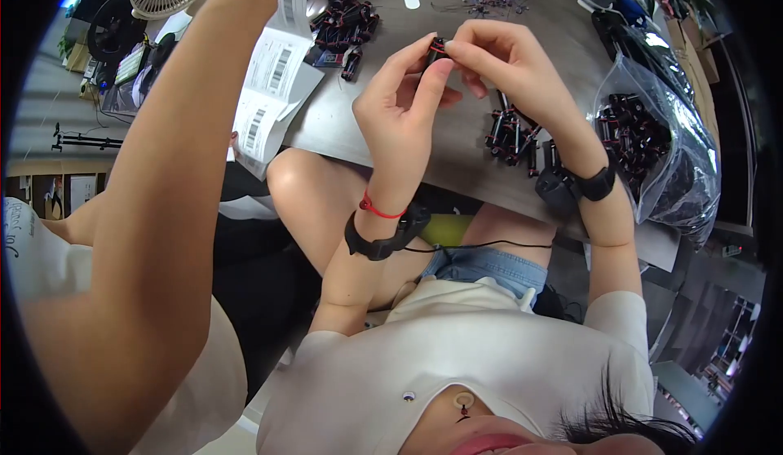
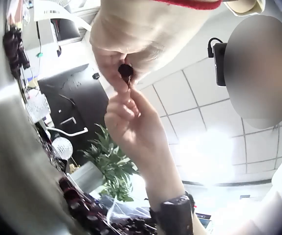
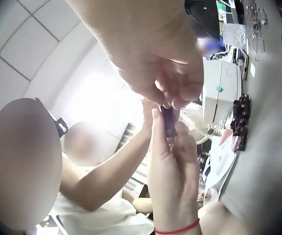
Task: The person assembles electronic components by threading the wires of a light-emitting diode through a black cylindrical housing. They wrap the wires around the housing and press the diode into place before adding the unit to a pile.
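Note:
Over the table, my left hand (image 1: 398, 116) pinches a small black cylinder with red wire (image 1: 437, 47) between thumb and fingers. My right hand (image 1: 522, 67) meets it from the other side, thumb and fingertips pinching its upper end near the red strands. The left wrist view shows the dark round end of the cylinder (image 2: 125, 71) between the two hands. In the right wrist view, the cylinder (image 3: 169, 120) is partly covered by fingers. Below the right hand lies a group of similar black-and-red pieces (image 1: 510, 133).
A clear plastic bag (image 1: 689, 141) full of such pieces stands at the right. Another pile (image 1: 347, 22) sits at the back left, beside barcode papers (image 1: 273, 63). Thin loose parts (image 1: 489, 2) lie at the back. Another person's arm (image 1: 167, 145) extends along the left.

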Tool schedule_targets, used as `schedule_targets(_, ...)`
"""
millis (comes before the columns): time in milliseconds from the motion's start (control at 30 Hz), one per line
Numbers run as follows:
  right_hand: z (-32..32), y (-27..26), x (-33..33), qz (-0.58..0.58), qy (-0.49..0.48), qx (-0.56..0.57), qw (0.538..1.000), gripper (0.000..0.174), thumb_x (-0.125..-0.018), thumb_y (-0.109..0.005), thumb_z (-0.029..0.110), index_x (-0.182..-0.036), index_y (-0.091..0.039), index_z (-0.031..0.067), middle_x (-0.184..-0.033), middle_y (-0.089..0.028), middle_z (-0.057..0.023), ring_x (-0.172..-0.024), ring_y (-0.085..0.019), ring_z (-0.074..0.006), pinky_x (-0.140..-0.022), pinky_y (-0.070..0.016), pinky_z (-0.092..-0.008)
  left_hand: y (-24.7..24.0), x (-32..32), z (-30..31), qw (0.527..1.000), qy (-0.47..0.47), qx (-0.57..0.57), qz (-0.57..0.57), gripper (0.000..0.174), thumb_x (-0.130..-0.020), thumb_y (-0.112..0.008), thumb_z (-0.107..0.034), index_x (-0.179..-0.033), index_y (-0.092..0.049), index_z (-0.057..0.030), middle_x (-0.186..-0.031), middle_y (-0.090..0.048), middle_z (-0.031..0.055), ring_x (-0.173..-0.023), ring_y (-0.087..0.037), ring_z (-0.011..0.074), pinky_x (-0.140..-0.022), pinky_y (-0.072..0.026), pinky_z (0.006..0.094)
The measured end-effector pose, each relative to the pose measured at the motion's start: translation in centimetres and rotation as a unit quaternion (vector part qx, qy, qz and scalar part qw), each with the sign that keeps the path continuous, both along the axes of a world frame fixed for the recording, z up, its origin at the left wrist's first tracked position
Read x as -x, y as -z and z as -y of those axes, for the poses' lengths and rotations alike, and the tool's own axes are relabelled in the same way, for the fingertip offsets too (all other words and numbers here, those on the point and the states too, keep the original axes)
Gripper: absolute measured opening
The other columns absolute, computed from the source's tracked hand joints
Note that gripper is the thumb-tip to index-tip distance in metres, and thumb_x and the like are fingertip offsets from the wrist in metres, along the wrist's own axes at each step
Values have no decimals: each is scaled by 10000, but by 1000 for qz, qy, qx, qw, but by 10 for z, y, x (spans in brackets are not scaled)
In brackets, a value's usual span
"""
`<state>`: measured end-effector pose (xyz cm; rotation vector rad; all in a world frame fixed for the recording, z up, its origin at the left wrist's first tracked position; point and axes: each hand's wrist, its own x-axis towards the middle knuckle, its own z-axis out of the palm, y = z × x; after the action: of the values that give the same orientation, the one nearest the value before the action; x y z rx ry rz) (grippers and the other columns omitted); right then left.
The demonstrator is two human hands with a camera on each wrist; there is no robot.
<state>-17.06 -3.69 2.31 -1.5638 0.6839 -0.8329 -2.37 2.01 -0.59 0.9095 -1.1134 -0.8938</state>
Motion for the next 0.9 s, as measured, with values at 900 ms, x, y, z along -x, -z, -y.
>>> schedule_targets(900,99,91,79,-393,123,303,859,224,-792,-656,130,-1004,-609,74,-945,-532,-115,-911,-578,-265,-791,-471,-338,42,38,3,865,191,-40,463,388,-740,-723,-171,-1054,-530,-50,-915,-584,149,-811,-604,344,-691,-503,397)
